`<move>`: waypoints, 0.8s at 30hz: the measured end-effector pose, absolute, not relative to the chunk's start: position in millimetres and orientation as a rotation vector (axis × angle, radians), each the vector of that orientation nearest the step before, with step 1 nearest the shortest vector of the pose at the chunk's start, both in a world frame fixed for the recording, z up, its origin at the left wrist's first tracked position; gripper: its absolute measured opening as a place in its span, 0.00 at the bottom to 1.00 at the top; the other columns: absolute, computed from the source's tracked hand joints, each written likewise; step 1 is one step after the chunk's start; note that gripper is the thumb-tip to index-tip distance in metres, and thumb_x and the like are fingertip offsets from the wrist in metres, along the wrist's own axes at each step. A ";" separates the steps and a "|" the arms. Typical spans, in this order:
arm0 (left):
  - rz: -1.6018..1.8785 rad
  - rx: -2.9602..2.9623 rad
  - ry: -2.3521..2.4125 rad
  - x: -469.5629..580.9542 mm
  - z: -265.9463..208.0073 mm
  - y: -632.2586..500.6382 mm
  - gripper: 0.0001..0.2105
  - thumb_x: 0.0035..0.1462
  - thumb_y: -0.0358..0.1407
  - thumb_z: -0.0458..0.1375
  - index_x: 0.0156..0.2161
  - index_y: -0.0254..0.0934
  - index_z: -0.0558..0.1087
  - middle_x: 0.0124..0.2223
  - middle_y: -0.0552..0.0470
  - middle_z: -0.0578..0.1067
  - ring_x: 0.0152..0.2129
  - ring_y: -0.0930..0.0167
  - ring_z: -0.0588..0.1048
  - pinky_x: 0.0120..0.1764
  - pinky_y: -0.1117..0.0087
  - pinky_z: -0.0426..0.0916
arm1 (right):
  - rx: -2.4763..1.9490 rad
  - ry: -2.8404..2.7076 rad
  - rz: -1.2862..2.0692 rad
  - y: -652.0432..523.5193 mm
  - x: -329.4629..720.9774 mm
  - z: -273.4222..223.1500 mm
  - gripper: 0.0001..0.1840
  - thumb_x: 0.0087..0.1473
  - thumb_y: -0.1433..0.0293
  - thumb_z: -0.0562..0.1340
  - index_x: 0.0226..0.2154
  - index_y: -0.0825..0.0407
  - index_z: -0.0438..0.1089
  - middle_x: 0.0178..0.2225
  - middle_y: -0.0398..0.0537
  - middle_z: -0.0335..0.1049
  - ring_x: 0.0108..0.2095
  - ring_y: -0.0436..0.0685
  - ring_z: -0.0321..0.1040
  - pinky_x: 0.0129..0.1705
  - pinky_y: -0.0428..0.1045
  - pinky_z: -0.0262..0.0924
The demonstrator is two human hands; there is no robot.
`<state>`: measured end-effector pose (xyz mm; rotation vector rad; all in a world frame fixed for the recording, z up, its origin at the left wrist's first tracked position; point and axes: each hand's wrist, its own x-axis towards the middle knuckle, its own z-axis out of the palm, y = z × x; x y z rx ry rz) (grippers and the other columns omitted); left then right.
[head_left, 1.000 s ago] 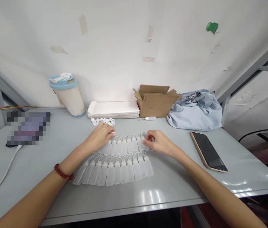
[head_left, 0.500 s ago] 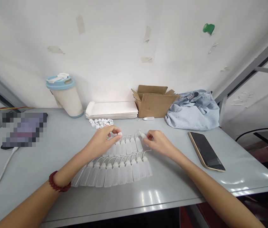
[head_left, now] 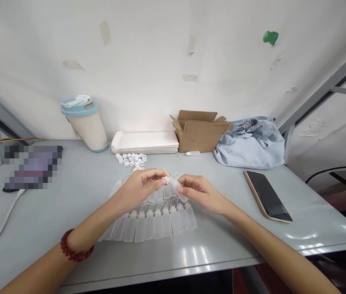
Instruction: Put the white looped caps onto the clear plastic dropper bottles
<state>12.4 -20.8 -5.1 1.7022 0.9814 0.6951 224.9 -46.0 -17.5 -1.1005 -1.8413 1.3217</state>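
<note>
Left hand point(head_left: 139, 187) now at held bottle point(head_left: 175, 186)

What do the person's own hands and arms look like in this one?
The left hand and right hand are both ungloved, and no sleeve shows on either arm. A dark red bracelet of round beads circles the left wrist; nothing is worn on the right one. I see no markings or cables on them.
</note>
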 end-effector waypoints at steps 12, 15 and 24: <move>0.601 1.857 0.945 14.2 -1.0 -27.5 0.13 0.58 0.44 0.52 0.37 0.40 0.74 0.39 0.52 0.76 0.35 0.66 0.73 0.40 0.65 0.68 | -1.081 -1.841 1.392 -45.6 224.0 -11.7 0.16 0.59 0.60 0.54 0.28 0.55 0.67 0.23 0.41 0.56 0.26 0.49 0.54 0.30 0.46 0.50; 0.627 1.855 0.965 15.4 -2.1 -28.5 0.12 0.58 0.43 0.53 0.36 0.39 0.74 0.38 0.52 0.77 0.34 0.67 0.74 0.39 0.66 0.69 | -1.063 -1.834 1.375 -46.0 223.3 -12.9 0.15 0.60 0.61 0.53 0.32 0.54 0.67 0.24 0.41 0.57 0.26 0.49 0.55 0.31 0.46 0.52; 0.744 1.863 1.006 17.7 -2.2 -30.5 0.08 0.53 0.39 0.58 0.35 0.39 0.75 0.36 0.51 0.78 0.35 0.66 0.74 0.39 0.67 0.70 | -0.971 -1.657 1.497 -47.2 219.8 -19.9 0.14 0.59 0.56 0.54 0.38 0.50 0.56 0.22 0.36 0.55 0.23 0.48 0.53 0.28 0.45 0.51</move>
